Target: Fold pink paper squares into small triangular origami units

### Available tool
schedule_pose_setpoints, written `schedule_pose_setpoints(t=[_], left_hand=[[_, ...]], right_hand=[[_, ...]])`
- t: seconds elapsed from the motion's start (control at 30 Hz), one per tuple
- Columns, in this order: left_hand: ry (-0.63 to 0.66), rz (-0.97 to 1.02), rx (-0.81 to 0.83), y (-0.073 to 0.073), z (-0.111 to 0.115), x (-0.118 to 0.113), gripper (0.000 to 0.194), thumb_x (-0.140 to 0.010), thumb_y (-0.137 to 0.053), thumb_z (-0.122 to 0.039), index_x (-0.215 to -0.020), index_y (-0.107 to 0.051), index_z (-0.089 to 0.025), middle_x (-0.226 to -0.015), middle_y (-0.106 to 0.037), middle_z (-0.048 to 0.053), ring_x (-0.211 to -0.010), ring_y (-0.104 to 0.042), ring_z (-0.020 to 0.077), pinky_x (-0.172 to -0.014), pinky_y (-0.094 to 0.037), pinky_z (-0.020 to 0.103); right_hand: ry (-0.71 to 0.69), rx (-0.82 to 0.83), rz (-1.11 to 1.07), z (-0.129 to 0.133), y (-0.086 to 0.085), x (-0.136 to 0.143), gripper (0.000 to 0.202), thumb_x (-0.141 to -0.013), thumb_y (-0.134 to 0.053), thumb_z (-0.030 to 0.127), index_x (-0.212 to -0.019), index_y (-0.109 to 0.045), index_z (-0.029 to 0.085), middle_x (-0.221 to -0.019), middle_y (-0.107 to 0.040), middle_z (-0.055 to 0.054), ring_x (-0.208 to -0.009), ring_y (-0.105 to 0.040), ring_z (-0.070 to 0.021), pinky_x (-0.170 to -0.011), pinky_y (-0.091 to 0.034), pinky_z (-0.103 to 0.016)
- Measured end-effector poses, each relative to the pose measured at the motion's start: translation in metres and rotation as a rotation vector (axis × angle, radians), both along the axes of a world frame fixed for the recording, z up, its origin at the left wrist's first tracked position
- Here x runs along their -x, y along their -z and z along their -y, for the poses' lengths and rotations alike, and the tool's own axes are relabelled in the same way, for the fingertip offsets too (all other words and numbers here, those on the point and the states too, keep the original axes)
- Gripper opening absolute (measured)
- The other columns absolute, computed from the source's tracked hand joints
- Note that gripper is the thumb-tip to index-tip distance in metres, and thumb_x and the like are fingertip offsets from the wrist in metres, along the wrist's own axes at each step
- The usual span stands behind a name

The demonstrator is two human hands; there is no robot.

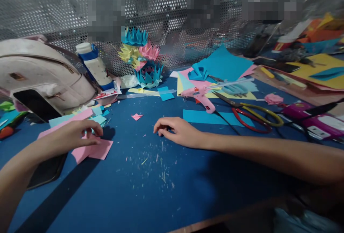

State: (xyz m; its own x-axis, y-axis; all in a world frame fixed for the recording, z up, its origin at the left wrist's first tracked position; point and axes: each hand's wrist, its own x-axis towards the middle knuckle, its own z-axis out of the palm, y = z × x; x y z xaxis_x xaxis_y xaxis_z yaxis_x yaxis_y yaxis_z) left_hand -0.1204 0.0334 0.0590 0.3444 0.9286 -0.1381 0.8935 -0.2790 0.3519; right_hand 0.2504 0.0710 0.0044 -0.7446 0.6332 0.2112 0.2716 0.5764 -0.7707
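My left hand hovers at the left over loose pink paper squares, thumb and fingers apart. Whether a fingertip touches the paper I cannot tell. My right hand rests loosely curled on the blue tabletop, with a gap inside the thumb and nothing visible in it. Between the hands, toward the back, lies a small folded pink paper triangle. Behind my right hand are a blue paper strip and a pink glue gun with a clear stick in its rear.
Large scissors and a purple power strip lie at right. Folded paper lotuses stand by a perforated metal screen. A bottle, a backpack and a propped phone are at left. Paper scraps dot the table.
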Motion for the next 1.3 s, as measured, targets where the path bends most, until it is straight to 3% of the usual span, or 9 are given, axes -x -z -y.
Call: schedule_pose_setpoints(t=[0.2,0.43,0.6,0.73,0.8,0.9,1.03,1.3], left_hand=[[-0.019,0.006,0.058,0.016,0.015,0.001,0.019,-0.081,-0.062,-0.037,-0.080,-0.068,-0.020,-0.077,-0.064,0.002,-0.070,-0.056,0.0170,-0.063,-0.045,0.025],[0.002,0.117,0.143,0.006,0.007,-0.018,0.015,-0.076,-0.068,-0.034,-0.074,-0.071,-0.020,-0.065,-0.064,-0.001,-0.059,-0.056,0.0145,-0.054,-0.042,0.022],[-0.012,0.307,0.141,-0.002,0.005,-0.061,0.027,-0.086,-0.063,-0.045,-0.075,-0.068,-0.020,-0.073,-0.068,0.002,-0.068,-0.064,0.0149,-0.069,-0.051,0.026],[-0.034,0.435,0.096,0.011,0.002,-0.110,0.031,-0.085,-0.064,-0.048,-0.076,-0.064,-0.018,-0.070,-0.065,0.001,-0.065,-0.061,0.0140,-0.062,-0.049,0.024],[-0.017,0.478,0.077,0.020,-0.001,-0.129,0.029,-0.085,-0.062,-0.045,-0.076,-0.063,-0.018,-0.071,-0.065,0.001,-0.064,-0.060,0.0136,-0.062,-0.048,0.024],[0.004,0.508,0.019,0.031,-0.004,-0.148,0.021,-0.087,-0.061,-0.036,-0.076,-0.063,-0.018,-0.072,-0.066,0.000,-0.066,-0.059,0.0138,-0.065,-0.046,0.026],[0.029,0.530,-0.054,0.041,-0.003,-0.152,0.012,-0.088,-0.059,-0.027,-0.081,-0.064,-0.019,-0.072,-0.066,-0.001,-0.066,-0.058,0.0138,-0.066,-0.044,0.026],[0.039,0.551,-0.166,0.057,0.003,-0.146,0.005,-0.088,-0.061,-0.023,-0.090,-0.066,-0.022,-0.085,-0.068,0.001,-0.078,-0.059,0.0159,-0.075,-0.045,0.030]], right_hand=[[-0.012,-0.001,0.000,-0.001,0.001,0.000,0.019,-0.090,-0.050,0.012,-0.097,-0.065,0.019,-0.087,-0.069,0.000,-0.076,-0.061,-0.0118,-0.066,-0.041,-0.024],[-0.017,0.006,-0.007,-0.001,0.001,-0.001,0.019,-0.089,-0.050,0.011,-0.097,-0.066,0.019,-0.087,-0.069,0.000,-0.077,-0.061,-0.0117,-0.067,-0.041,-0.024],[-0.020,0.022,-0.023,0.000,-0.002,0.000,0.016,-0.095,-0.049,0.021,-0.097,-0.065,0.018,-0.085,-0.068,-0.001,-0.075,-0.060,-0.0114,-0.067,-0.041,-0.024],[0.032,-0.014,0.015,-0.003,-0.004,0.000,0.024,-0.095,-0.056,0.039,-0.096,-0.066,0.017,-0.082,-0.065,-0.001,-0.068,-0.054,-0.0115,-0.061,-0.036,-0.024],[0.051,-0.054,0.057,-0.006,-0.004,-0.001,0.021,-0.092,-0.061,0.037,-0.094,-0.066,0.018,-0.080,-0.064,0.000,-0.066,-0.051,-0.0108,-0.058,-0.033,-0.023],[0.049,-0.098,0.092,-0.010,-0.004,-0.004,0.004,-0.087,-0.063,0.021,-0.088,-0.065,0.018,-0.079,-0.063,0.002,-0.068,-0.052,-0.0102,-0.059,-0.034,-0.023],[0.025,-0.148,0.123,-0.014,-0.003,-0.006,0.008,-0.082,-0.063,0.011,-0.085,-0.064,0.018,-0.082,-0.062,0.001,-0.080,-0.055,-0.0127,-0.066,-0.035,-0.024],[-0.061,-0.261,0.130,-0.019,0.004,-0.004,0.011,-0.087,-0.061,0.013,-0.096,-0.062,0.019,-0.091,-0.065,-0.001,-0.088,-0.054,-0.0154,-0.072,-0.038,-0.025]])
